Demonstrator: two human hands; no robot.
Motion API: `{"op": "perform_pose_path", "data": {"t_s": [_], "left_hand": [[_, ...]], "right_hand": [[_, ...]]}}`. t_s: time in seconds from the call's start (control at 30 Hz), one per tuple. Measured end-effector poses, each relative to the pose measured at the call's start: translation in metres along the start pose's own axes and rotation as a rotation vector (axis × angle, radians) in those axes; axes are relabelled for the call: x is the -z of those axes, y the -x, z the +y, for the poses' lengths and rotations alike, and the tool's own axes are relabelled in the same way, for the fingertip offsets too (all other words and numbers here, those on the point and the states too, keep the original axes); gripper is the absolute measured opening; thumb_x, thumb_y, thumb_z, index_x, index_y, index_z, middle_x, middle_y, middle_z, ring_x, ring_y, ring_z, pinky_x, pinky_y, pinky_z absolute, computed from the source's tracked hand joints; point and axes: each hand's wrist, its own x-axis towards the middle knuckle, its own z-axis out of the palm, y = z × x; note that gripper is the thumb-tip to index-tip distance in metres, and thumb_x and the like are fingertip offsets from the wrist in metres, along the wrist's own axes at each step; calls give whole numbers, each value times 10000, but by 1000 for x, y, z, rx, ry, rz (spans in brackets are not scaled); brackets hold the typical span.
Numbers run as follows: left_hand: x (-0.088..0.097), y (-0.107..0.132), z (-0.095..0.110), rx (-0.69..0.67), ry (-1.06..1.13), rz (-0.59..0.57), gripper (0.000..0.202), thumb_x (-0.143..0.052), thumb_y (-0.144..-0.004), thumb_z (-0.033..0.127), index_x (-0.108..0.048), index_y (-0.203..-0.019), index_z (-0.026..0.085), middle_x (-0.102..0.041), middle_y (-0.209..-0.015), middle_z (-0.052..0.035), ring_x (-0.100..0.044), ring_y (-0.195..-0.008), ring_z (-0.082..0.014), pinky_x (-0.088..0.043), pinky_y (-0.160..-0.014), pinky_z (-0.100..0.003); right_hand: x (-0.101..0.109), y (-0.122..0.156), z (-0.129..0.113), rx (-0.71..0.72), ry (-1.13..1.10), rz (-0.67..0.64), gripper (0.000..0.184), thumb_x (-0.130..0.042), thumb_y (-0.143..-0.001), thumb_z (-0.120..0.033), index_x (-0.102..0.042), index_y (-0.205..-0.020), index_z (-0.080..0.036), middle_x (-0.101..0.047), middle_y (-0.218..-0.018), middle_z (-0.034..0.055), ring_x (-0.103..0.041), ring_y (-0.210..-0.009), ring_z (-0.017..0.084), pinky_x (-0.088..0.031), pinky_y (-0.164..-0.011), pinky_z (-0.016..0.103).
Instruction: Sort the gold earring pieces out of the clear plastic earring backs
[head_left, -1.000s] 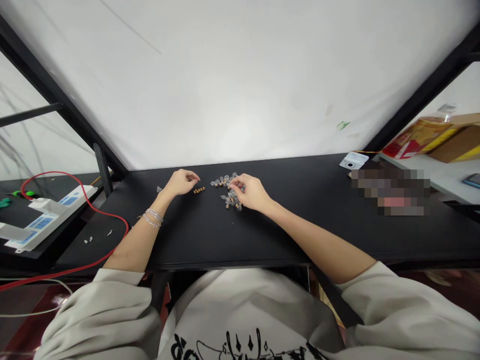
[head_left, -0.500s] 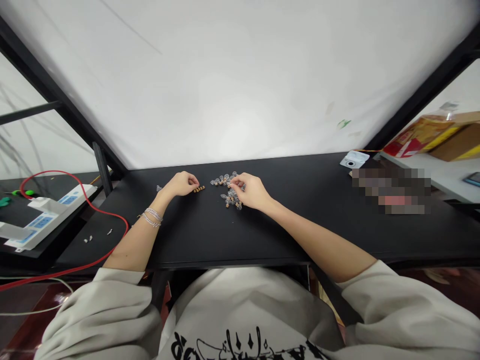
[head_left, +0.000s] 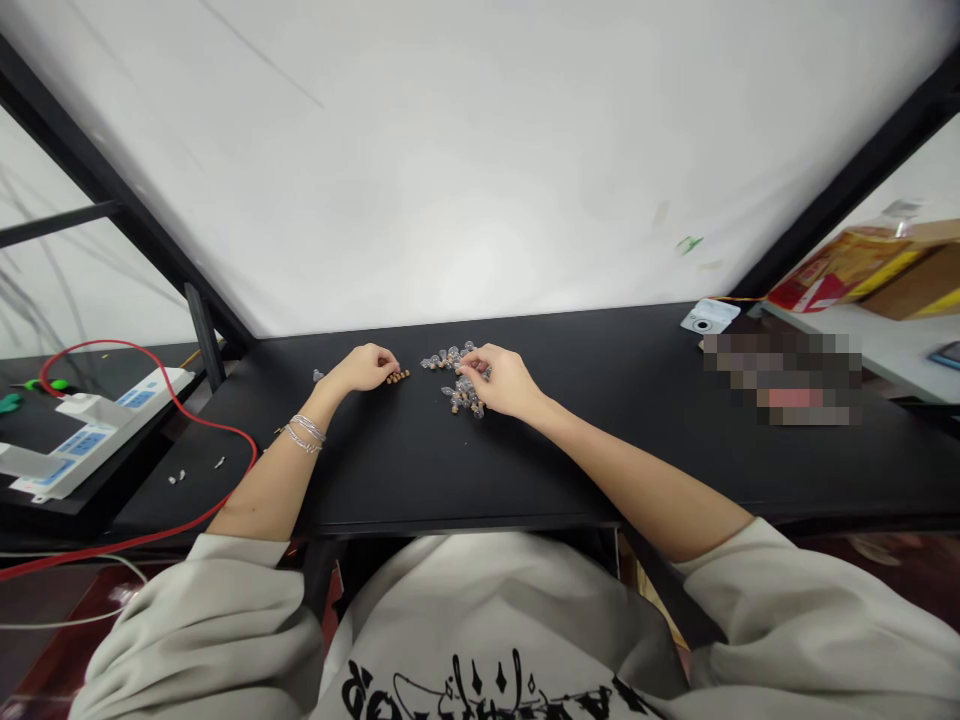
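Note:
My left hand [head_left: 369, 368] rests on the black table with its fingers pinched together, at the left end of a small group of brown corks [head_left: 400, 377]. Whether a cork is between its fingertips is too small to see. My right hand [head_left: 501, 380] is closed in a pinch over a cluster of small clear glass bottles [head_left: 465, 398], some with cork stoppers. What its fingertips hold, if anything, I cannot make out. More tiny bottles [head_left: 442, 360] lie just behind and to the left of that hand. One clear piece [head_left: 318, 376] lies apart, left of my left wrist.
A red cable [head_left: 244, 440] curves across the table's left side near a white power strip [head_left: 97, 430]. Small white bits [head_left: 177, 478] lie there. At the far right are a light-blue camera-like card [head_left: 709, 316], a blurred-out item [head_left: 784, 380] and a cardboard box [head_left: 915, 275].
Hardly anything differs. My left fingertips have shifted very slightly at the corks, while my right hand stays over the bottles.

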Motion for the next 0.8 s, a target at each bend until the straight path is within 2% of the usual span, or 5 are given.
{"op": "perform_pose_path", "data": {"t_s": [0.13, 0.23, 0.47, 0.6, 0.8], "left_hand": [[-2, 0, 4, -30, -21, 98, 156, -641, -784, 278, -765, -837, 200, -676, -644, -31, -583, -573, -164, -466, -604, -274], [-8, 4, 17, -127, -2, 152, 146, -638, -783, 264, -752, -845, 197, -691, -752, -36, -561, -602, -146, -461, -625, -274], [-38, 17, 65, -417, 68, 61, 211, -682, -816, 298, -722, -998, 200, -672, -929, -47, -552, -682, -141, -486, -728, -304], [-50, 18, 73, -433, 58, 55, 171, -623, -868, 272, -712, -990, 192, -641, -908, -58, -571, -726, -159, -498, -783, -327], [-48, 18, 73, -419, 146, 124, 185, -573, -889, 271, -689, -1010, 191, -633, -861, -32, -505, -633, -128, -467, -683, -289]], "right_hand": [[3, -2, 3, -23, 74, -46, 158, -592, -888, -229, -722, -955, -169, -683, -958, 74, -635, -835, 168, -470, -799, 288], [6, -3, 6, -61, 180, -112, 193, -603, -867, -196, -725, -1012, -162, -672, -1037, 107, -633, -903, 200, -466, -858, 324], [10, -5, 8, -130, 283, -149, 258, -579, -886, -234, -716, -1087, -147, -662, -1077, 148, -620, -978, 263, -451, -920, 393], [8, -3, 6, -123, 309, -145, 287, -572, -894, -243, -698, -1133, -145, -642, -1112, 162, -595, -1040, 289, -428, -951, 415], [6, 1, 1, -17, 243, -115, 263, -582, -893, -255, -698, -1118, -183, -638, -1106, 124, -581, -1056, 263, -393, -979, 412]]}}
